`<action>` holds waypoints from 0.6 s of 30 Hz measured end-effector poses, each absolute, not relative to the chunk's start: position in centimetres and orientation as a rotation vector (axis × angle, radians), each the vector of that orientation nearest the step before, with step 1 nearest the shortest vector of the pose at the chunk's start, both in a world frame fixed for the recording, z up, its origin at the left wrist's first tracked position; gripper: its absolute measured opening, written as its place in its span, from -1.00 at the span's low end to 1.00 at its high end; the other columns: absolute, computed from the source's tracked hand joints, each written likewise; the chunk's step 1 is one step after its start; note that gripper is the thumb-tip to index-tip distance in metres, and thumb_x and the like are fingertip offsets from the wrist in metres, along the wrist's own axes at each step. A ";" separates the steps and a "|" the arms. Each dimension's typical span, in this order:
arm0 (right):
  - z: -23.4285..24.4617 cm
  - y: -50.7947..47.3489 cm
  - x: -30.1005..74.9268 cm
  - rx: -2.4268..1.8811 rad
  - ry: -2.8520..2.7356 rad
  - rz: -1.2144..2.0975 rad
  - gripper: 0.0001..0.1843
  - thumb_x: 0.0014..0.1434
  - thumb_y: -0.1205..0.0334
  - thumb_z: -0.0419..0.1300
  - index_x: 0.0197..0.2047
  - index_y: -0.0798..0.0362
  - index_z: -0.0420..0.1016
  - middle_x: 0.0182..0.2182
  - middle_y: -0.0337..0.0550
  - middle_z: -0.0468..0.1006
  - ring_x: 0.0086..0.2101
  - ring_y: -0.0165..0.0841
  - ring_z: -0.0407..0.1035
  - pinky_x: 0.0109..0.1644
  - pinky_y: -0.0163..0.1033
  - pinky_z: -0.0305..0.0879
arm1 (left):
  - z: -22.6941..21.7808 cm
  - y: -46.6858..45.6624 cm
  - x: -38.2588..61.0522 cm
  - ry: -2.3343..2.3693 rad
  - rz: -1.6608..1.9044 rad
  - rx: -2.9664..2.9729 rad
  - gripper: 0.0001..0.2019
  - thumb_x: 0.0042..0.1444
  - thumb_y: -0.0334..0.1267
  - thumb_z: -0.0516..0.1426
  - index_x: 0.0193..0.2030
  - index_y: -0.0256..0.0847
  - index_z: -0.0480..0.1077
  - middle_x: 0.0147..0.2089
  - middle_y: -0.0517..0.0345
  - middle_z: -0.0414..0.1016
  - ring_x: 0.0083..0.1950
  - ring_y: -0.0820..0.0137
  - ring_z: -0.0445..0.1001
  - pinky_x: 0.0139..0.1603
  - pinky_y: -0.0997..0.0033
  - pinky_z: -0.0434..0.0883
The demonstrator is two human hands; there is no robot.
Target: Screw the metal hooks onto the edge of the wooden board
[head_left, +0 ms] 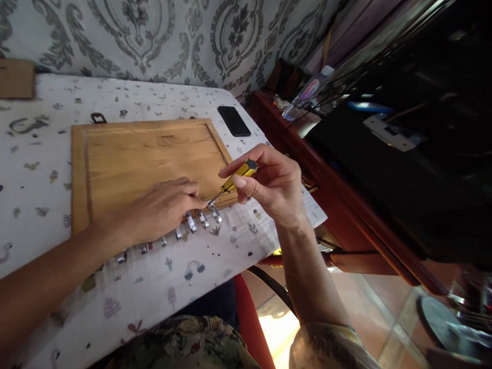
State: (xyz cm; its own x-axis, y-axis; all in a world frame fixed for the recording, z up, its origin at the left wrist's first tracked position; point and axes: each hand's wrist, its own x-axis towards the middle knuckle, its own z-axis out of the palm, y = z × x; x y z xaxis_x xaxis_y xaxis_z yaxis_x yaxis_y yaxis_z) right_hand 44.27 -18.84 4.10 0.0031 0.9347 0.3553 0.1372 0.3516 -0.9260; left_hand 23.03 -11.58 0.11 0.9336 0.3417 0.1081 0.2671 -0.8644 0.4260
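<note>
A yellow-and-black screwdriver is gripped by the fingertips of my right hand, slanting down to the left. Its tip meets a small metal hook at the near edge of a framed wooden board, toward the right corner. My left hand rests over that edge with its fingers curled. Its fingertips press at the hook beside the screwdriver tip; any screw there is too small to make out. Several more silvery hooks line the near edge to the left, partly hidden by my left hand and forearm.
The board lies on a table with a patterned white cloth. Behind it are a black phone and a dark metal loop. Brown cardboard lies far left. On the right stands a red-brown cabinet with a plastic bottle.
</note>
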 end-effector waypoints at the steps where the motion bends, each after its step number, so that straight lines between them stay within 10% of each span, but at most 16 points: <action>1: 4.1 -18.9 44.4 -1.035 -1.442 0.874 -0.58 0.06 -0.05 0.54 -0.24 0.09 0.56 -0.31 -0.20 0.67 -0.53 -0.55 0.43 -0.57 -0.46 0.42 | 0.1 -11.6 23.0 0.441 0.253 2.675 -0.78 0.40 -0.29 0.13 -0.06 -0.12 0.65 -0.16 0.08 0.52 -0.14 0.30 0.44 -0.22 0.33 0.24; 18: 3.9 -18.8 44.3 -1.034 -1.419 0.925 -0.59 0.05 -0.02 0.56 -0.25 0.09 0.57 -0.35 -0.24 0.67 -0.59 -0.59 0.36 -0.59 -0.46 0.37 | 0.2 -11.5 23.0 0.465 0.218 2.684 -0.71 0.38 -0.40 0.10 0.03 -0.10 0.64 -0.09 0.08 0.55 -0.03 0.27 0.47 -0.13 0.33 0.32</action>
